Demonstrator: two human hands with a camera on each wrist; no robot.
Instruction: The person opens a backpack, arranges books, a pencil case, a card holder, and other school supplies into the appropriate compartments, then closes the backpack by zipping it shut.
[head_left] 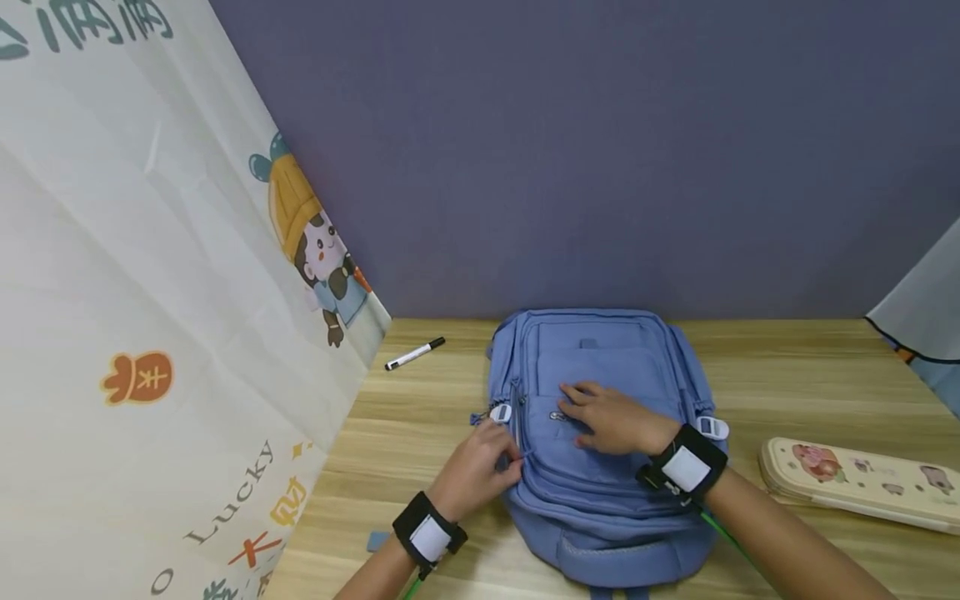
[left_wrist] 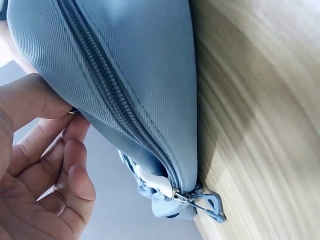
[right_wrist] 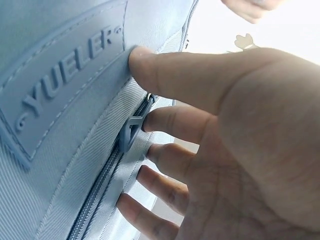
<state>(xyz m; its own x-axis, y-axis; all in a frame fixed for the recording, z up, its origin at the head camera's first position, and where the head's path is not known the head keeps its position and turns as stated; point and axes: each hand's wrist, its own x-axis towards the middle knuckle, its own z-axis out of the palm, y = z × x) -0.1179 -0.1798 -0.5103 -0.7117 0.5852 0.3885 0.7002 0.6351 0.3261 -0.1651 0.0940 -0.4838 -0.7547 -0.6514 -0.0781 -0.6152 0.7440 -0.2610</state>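
A blue backpack [head_left: 600, 367] lies on its back on the wooden table. At its left side, my left hand [head_left: 480, 467] pinches a zipper pull between thumb and fingertip; in the left wrist view only a small glint of it shows. My right hand [head_left: 611, 417] rests on the front panel with fingers spread. In the right wrist view, its fingers touch the cloth beside a pocket zipper [right_wrist: 97, 187] and its hanging pull [right_wrist: 131, 131]. The thumb presses near a stitched YUELER label [right_wrist: 62, 75]. Another zipper [left_wrist: 107, 82] runs along the bag's side in the left wrist view.
A black-and-white marker [head_left: 415, 354] lies left of the bag. To the right sits a cream pencil case [head_left: 862, 483] with printed figures. A small blue flat piece [head_left: 378, 542] is partly behind the left wrist. A printed white curtain [head_left: 150, 250] borders the table's left side.
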